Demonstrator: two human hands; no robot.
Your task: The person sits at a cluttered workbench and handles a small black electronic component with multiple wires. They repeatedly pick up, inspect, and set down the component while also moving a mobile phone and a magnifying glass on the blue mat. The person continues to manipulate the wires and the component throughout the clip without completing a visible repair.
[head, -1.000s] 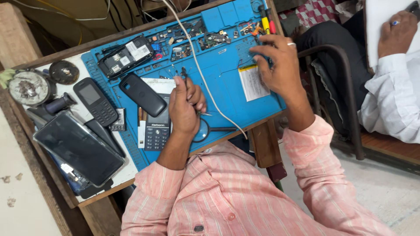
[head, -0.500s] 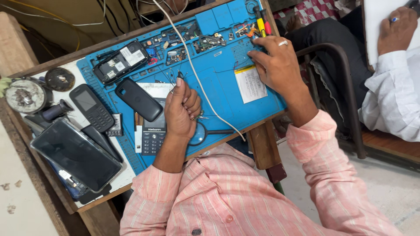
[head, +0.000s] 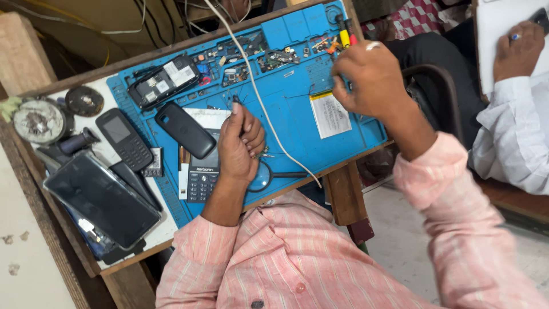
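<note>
My left hand [head: 240,146] rests on the blue repair mat [head: 291,97], its grip curled nearly closed around a thin dark probe-like tool [head: 235,103] whose tip pokes out past my thumb; the shaft is mostly hidden in my fist, so I cannot tell exactly what tool it is. Under the heel of that grip lies a keypad phone body [head: 200,180], with a black phone back cover [head: 184,130] lying partly over its upper end, just to the left of my knuckles. My right hand [head: 369,80] hovers at the far corner of the mat, fingers bent and pinched together as if on something small, though I cannot make out what, if anything, it has. A white cable [head: 260,103] runs between my two hands and down off the counter [head: 346,194] edge; I judge that either wrist could snag it and drag the loose circuit boards [head: 274,57] beyond my left grip. Directly below my right grip sits a flat battery [head: 330,114], and a slip of the pointed tool toward it could puncture it. The magnifying glass [head: 260,177] by my left wrist sits near the counter's edge and could be nudged off.
</note>
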